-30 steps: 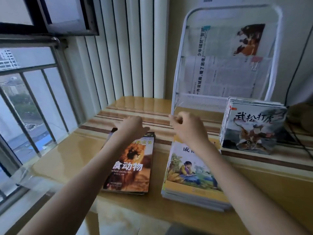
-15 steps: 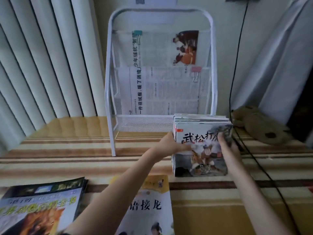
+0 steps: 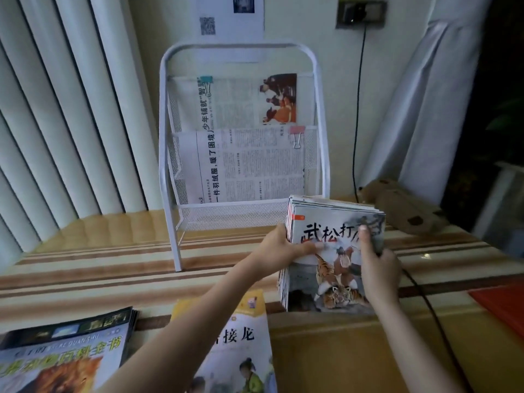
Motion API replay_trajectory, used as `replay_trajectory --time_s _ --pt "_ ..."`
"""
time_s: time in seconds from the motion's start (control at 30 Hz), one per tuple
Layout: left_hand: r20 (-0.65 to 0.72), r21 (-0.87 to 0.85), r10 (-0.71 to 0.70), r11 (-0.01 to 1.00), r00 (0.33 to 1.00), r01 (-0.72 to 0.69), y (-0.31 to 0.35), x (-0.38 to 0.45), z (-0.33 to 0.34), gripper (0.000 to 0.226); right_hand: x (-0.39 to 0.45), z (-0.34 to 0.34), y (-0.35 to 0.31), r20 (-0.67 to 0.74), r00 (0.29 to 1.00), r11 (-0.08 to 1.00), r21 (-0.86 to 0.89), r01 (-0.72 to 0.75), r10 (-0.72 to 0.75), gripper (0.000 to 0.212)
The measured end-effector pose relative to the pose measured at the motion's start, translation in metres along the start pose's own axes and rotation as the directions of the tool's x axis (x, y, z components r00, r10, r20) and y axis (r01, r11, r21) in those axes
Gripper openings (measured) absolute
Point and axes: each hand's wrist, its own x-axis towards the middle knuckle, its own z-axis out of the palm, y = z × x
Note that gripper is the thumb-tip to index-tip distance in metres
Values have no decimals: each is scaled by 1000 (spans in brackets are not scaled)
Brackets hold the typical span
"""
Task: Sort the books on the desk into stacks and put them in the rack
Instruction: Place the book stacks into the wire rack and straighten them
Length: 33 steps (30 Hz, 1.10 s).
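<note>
Hands: left hand [image 3: 279, 248] and right hand [image 3: 378, 266] grip the tiger-cover stack [image 3: 331, 251] by its sides
Stack: right of centre, on the striped surface [image 3: 113, 268]; just beside the white rack [image 3: 241, 131]

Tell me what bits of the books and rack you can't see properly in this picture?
- Tiger book stack, head view: the right hand and left hand cover part of the title.
- Yellow book: left forearm hides its left side; the bottom edge cuts it off.
- Lion book stack: cut off by the bottom-left corner.
- Newspapers in the rack: small print unreadable.
</note>
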Motion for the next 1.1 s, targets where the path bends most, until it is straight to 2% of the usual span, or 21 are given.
replay_trajectory --time_s 0.1,0.2,0.4,0.5,0.6,0.63,0.7,0.77,0.8,0.87,0.93,0.97,1.03,1.1 --pt "23 9 -79 997 997 79 23 -27 21 39 -8 -34 -12 49 997 991 -121 -50 57 63" --pt "-29 -133 -186 975 982 180 30 -54 47 31 -15 -62 -19 120 991 964 -265 -27 61 64" --pt "-92 -232 -363 913 927 335 22 -100 88 26 -48 -103 -16 207 953 823 -564 -66 219 59" --pt "-98 -338 -440 858 893 386 12 -110 106 18 -64 -109 -5 222 952 762 -647 -18 211 61" --pt "-123 -427 -512 801 850 421 5 -110 120 20 -74 -107 2 209 963 743 -669 16 167 62" --pt "-158 -406 -504 817 849 410 5 -108 122 22 -73 -107 -1 190 973 678 -734 52 131 63" --pt "-227 -281 -473 869 851 408 5 -105 126 34 -69 -108 -8 164 985 470 -874 123 48 68" --pt "-270 -34 -454 886 849 463 7 -105 131 54 -64 -110 -9 187 981 373 -915 154 53 72" --pt "-289 116 -428 873 856 475 8 -107 133 64 -63 -109 -6 207 975 389 -907 159 83 74" --pt "-292 401 -273 835 917 377 10 -113 137 72 -64 -106 0 247 960 479 -863 158 128 77" --pt "-190 626 -155 742 969 241 10 -116 141 68 -69 -101 0 316 947 517 -821 242 59 69" --pt "-133 671 -149 714 980 200 10 -118 141 62 -70 -97 -1 344 939 507 -807 302 -11 61" --pt "-125 644 -93 750 988 152 13 -120 131 51 -69 -90 -10 343 928 516 -774 367 -145 47" --pt "-273 547 86 833 958 82 22 -118 105 43 -60 -76 -28 306 916 591 -700 401 -259 36"
